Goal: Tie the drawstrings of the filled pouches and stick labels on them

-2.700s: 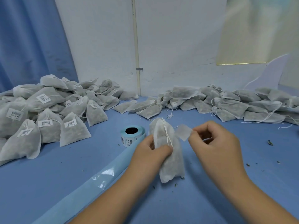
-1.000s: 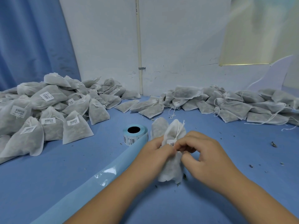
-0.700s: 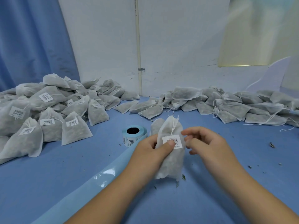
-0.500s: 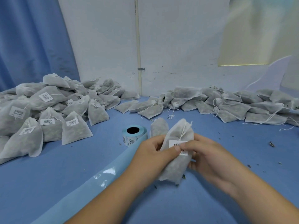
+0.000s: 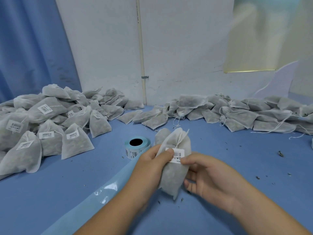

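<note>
The filled pouch [image 5: 174, 177] is held upright over the blue counter [image 5: 50, 192], front and centre. It is gripped by the left hand [image 5: 150, 168], whose thumb is pressed on the left edge of the label [image 5: 177, 154], and clasped by the right hand [image 5: 208, 175], whose thumb is laid at the label's lower right corner. The label roll [image 5: 137, 146] is set just beyond the left hand. A broad stretch of counter is seen between the labelled pile [image 5: 45, 126] at the left and the unlabelled pile [image 5: 237, 114] along the back wall.

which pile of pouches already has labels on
The left pile, by the blue curtain: its pouches carry white barcode labels. The right pile shows bare pouches with loose strings.
</note>
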